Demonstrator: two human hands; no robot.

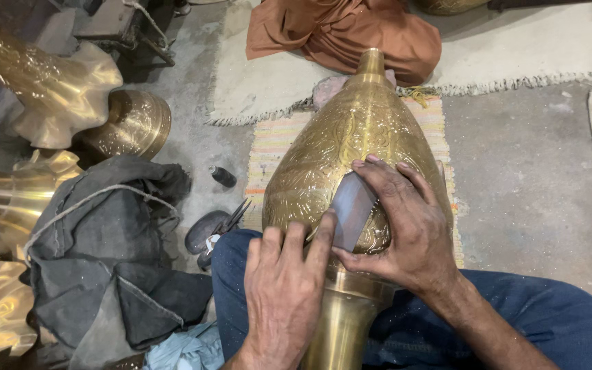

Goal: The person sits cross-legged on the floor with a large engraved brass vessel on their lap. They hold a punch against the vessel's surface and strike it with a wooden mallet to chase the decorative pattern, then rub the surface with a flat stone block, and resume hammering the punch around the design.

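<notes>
A large engraved brass vase (351, 137) lies across my lap, its narrow neck pointing away from me and its foot toward my body. My right hand (409, 229) presses a flat grey piece of sheet (351, 209), sandpaper or metal, against the vase's belly, thumb below it and fingers above. My left hand (286, 284) rests flat on the lower part of the vase, its fingertips touching the sheet's near edge. My legs are in blue trousers (549, 318).
A dark grey cloth bundle tied with cord (104, 253) lies at left. Several brass pieces (56, 82) stand behind and beside it. Pliers (231, 219) and a small black bottle (224, 177) lie on the concrete floor. A striped mat (275, 140) lies under the vase; an orange cloth (351, 31) is beyond.
</notes>
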